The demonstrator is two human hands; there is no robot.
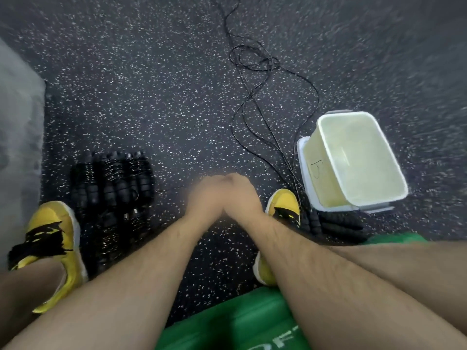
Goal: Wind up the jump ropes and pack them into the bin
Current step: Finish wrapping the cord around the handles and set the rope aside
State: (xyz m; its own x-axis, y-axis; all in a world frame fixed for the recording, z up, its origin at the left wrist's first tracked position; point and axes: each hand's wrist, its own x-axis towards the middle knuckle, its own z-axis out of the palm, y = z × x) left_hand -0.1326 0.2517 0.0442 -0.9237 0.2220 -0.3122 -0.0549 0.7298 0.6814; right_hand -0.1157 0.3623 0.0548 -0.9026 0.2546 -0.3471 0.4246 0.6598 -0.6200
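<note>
1. A loose black jump rope [255, 97] trails across the floor, ending beside the empty translucent bin [379, 195], which sits on its lid.
2. Wound ropes [111, 183] lie bundled by the left shoe [50, 248].
3. Left hand [207, 195] and right hand [242, 195] meet, blurred; their grasp cannot be told.
4. Speckled dark rubber floor [151, 84].

Two yellow shoes [54, 238] are planted on speckled flooring [151, 97]; green fabric [227, 322] is seen below

Dim, even light; motion-blurred hands, smeared wide-angle edges.
</note>
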